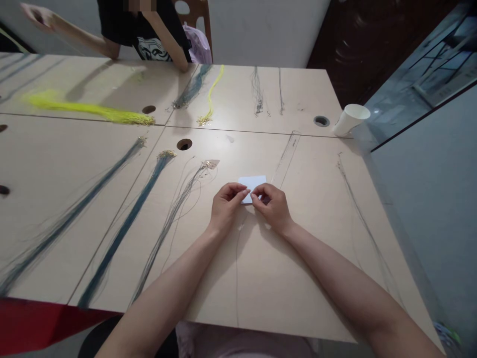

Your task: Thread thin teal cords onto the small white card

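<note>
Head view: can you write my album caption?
Left grip and right grip close together over white rectangular paper, near a clear straight plastic ruler.

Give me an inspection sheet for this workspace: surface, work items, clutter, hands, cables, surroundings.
Surface: pale table, jointed in sections.
Work items: white card; thin strand running to the near edge.
Clutter: clear ruler, white cup, teal bundles, yellow bundle.
Hands: left hand and right hand close together at the card, fingertips pinched; anything between them too small to tell.
Cables: nothing seen.
Surroundings: co-worker across the table; dark door.
</note>
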`<action>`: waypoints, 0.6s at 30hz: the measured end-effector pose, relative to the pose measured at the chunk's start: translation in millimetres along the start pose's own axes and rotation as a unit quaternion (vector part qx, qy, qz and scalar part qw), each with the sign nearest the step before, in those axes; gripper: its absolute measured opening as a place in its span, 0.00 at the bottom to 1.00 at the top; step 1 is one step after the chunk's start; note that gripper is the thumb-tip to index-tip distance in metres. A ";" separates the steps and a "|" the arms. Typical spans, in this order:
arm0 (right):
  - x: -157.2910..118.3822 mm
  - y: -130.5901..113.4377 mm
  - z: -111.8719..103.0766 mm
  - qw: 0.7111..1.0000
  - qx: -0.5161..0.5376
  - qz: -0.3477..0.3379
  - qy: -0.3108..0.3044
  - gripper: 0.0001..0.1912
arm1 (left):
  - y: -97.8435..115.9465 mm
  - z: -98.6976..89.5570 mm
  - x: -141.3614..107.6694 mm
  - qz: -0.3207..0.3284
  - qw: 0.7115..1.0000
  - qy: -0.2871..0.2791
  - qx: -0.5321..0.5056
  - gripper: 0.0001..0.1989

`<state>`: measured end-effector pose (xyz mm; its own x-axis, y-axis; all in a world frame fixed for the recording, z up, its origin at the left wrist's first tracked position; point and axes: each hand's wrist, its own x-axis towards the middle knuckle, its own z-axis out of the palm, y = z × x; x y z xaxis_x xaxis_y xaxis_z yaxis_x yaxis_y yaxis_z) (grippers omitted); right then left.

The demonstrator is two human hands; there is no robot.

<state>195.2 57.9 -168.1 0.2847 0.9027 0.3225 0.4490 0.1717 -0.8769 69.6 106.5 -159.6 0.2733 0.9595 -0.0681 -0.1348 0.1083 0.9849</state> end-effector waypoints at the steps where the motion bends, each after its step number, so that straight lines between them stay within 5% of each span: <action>1: 0.1 0.0 -0.2 1.000 -0.001 0.001 -0.001 0.03 | 0.1 -0.3 0.0 0.002 1.000 -0.003 0.002 0.08; 18: 0.5 -3.0 -1.5 1.000 0.000 -0.018 -0.011 0.03 | 5.1 -7.8 4.6 0.042 0.988 -0.088 0.119 0.08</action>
<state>195.3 57.2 -164.8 0.2491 0.9044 0.3463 0.4590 0.2046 -0.8645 62.8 113.5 -156.2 0.4347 0.9003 0.0232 0.0581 -0.0538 0.9969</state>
